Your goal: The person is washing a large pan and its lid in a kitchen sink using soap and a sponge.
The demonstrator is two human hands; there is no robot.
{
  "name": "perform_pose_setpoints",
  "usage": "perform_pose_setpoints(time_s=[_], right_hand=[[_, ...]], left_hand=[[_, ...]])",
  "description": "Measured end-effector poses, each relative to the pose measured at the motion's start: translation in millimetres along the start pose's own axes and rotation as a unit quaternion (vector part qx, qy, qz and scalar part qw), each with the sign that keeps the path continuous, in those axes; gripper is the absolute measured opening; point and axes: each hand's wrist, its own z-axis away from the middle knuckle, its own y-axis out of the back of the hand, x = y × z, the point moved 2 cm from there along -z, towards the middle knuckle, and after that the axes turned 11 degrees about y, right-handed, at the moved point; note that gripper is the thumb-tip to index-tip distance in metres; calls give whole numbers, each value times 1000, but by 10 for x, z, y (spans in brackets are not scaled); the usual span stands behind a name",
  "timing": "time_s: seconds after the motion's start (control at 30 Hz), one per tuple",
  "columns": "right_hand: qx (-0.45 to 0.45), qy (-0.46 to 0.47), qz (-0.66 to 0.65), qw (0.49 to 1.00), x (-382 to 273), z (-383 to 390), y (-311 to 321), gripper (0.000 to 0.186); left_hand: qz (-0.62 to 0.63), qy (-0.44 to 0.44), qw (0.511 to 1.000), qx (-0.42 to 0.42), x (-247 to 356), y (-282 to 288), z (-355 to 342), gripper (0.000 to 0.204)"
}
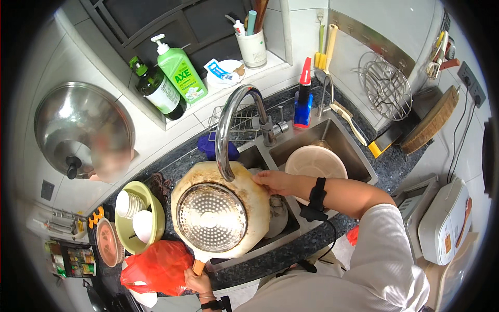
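Note:
A cream-coloured pan point(258, 208) is tipped over the left sink basin, its underside toward me. Brown stains mark its outside, and its round metal base point(212, 217) is dotted. My left hand point(198, 282) is closed around its wooden-coloured handle point(199, 267), near the counter's front edge. At the far right side of the pan, my right hand point(273, 182) grips the rim; some of its fingers are hidden. The curved chrome tap point(225, 138) reaches down in front of the pan's far edge. Beneath the pan, other dishes point(276, 218) show partly in the basin.
A pale strainer bowl point(315, 167) sits in the right basin. Left of the pan are a red plastic bag point(158, 268) and a green basin point(158, 208) with white bowls. Bottles, including a green pump bottle point(179, 70), stand on the sill. A large metal lid point(83, 130) hangs at left.

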Motion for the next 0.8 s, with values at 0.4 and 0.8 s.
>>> perform_pose_setpoints(time_s=[0.4,0.8], right_hand=[[36,-12,-24,999,32,-201,-43,37],[-22,3,-32,999,62,-318,142,57]], left_hand=[[-28,-35,998,38,-53,53,36,15],[-46,-77,993,79,207,125,-195,16]])
